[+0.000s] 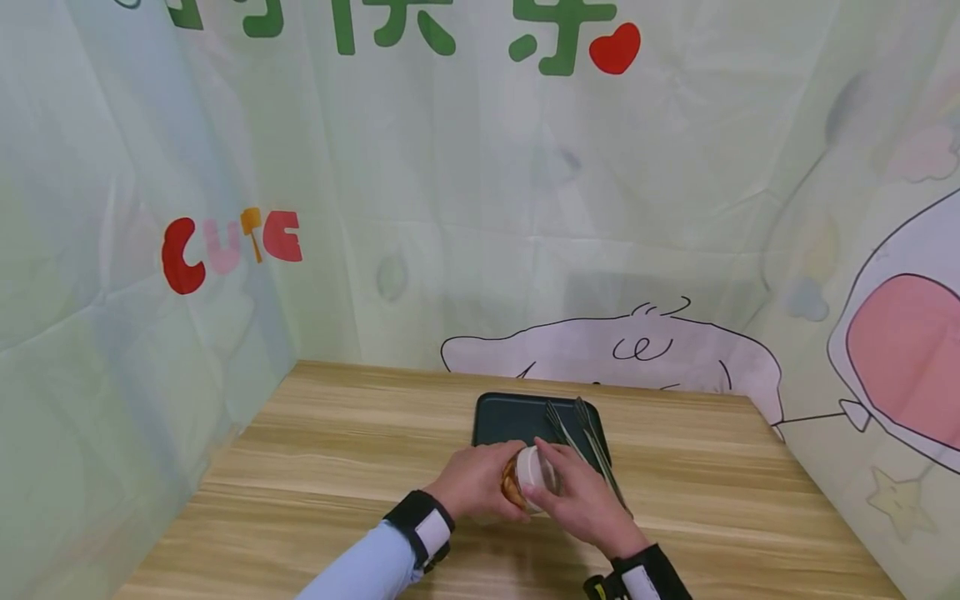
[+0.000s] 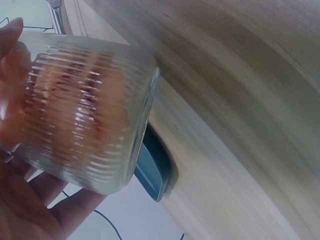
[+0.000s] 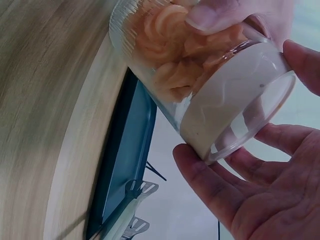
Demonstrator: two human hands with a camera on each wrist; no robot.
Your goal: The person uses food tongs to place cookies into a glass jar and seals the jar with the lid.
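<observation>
A ribbed clear glass jar point(image 2: 82, 112) is held tilted over the near part of the table, with swirled golden-brown cookies point(image 3: 162, 37) inside. My left hand point(image 1: 480, 482) grips the jar's body, its thumb and fingers wrapped around the glass. At the other end sits a lid point(image 3: 225, 95) with a white band and a clear top. My right hand point(image 1: 588, 500) has its thumb and fingertips around that lid's edge. The lid is on the jar's mouth; whether it is loose I cannot tell.
Behind the hands, a dark teal tray point(image 1: 510, 415) lies on the wooden table point(image 1: 337, 467). Long metal tongs point(image 1: 596, 442) with slotted ends rest across its right side and stick out toward me. A printed cloth backdrop point(image 1: 480, 208) surrounds the table.
</observation>
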